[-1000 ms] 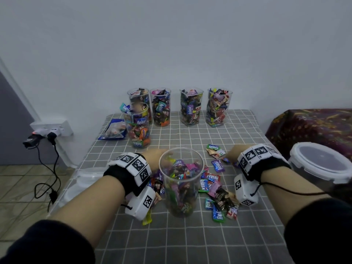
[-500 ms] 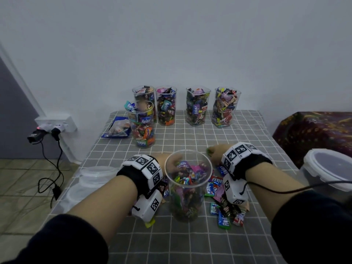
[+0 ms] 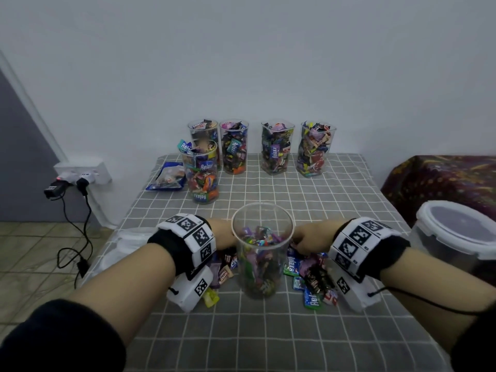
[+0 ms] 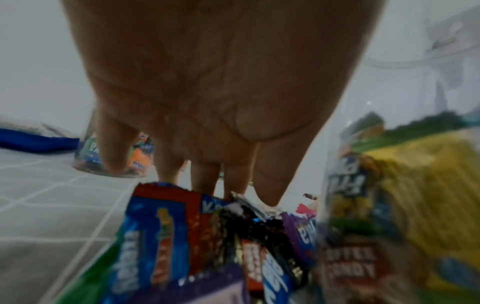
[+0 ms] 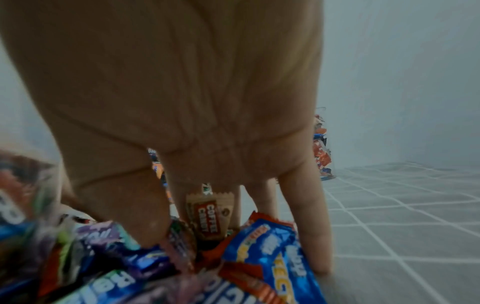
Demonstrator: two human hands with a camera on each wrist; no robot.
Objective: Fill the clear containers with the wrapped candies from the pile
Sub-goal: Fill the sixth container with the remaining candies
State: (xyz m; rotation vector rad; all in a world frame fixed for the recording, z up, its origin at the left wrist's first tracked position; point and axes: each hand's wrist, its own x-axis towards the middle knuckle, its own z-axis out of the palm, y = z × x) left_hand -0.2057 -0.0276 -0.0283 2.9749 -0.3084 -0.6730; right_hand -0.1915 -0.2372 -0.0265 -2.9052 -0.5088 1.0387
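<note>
A clear cup (image 3: 261,264), part full of wrapped candies, stands at the table's middle. The candy pile (image 3: 312,277) lies around its base, with more pieces on the left (image 3: 224,269). My left hand (image 3: 224,234) is just left of the cup. In the left wrist view its fingers (image 4: 205,181) point straight down and touch the top of the candies (image 4: 182,236), holding nothing. My right hand (image 3: 303,238) is low beside the cup's right wall. Its thumb and fingers (image 5: 309,222) close on the pile's candies, a coffee candy (image 5: 209,216) upright between them.
Several full clear containers (image 3: 276,147) stand in a row along the back wall, and one more (image 3: 204,175) stands in front on the left. A blue bag (image 3: 167,178) lies beside it. A lidded tub (image 3: 456,234) sits at the right edge and a clear lid (image 3: 128,240) at the left.
My right hand came back from the far candies, passed the cup's rim and dropped onto the pile right of the cup. The left hand stayed beside the cup.
</note>
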